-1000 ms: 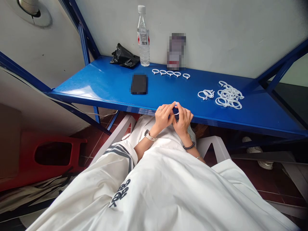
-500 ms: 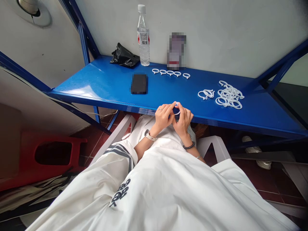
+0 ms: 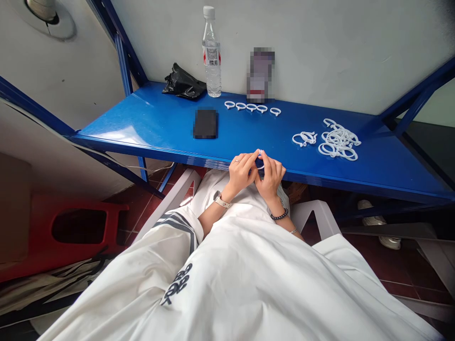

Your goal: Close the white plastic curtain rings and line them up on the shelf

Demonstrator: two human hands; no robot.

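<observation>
Both hands meet at the front edge of the blue table (image 3: 159, 128). Between their fingertips is a white plastic ring (image 3: 261, 166), partly hidden by the fingers. My left hand (image 3: 242, 169), with a watch at the wrist, pinches it from the left. My right hand (image 3: 270, 175), with a dark beaded bracelet, pinches it from the right. Beyond the hands, several similar white rings (image 3: 251, 108) stand in a row near the wall. On the right, a small group of open white rings (image 3: 304, 139) lies beside a larger tangled pile (image 3: 339, 139).
A water bottle (image 3: 212, 71) stands against the wall next to a crumpled black bag (image 3: 183, 83). A dark flat object (image 3: 205, 124) lies left of centre, and a blurred-out upright object (image 3: 261, 76) leans on the wall. A red stool (image 3: 117, 227) is at lower left.
The ring and the fingertips around it have shifted very slightly to the left. Everything on the table stays where it was.
</observation>
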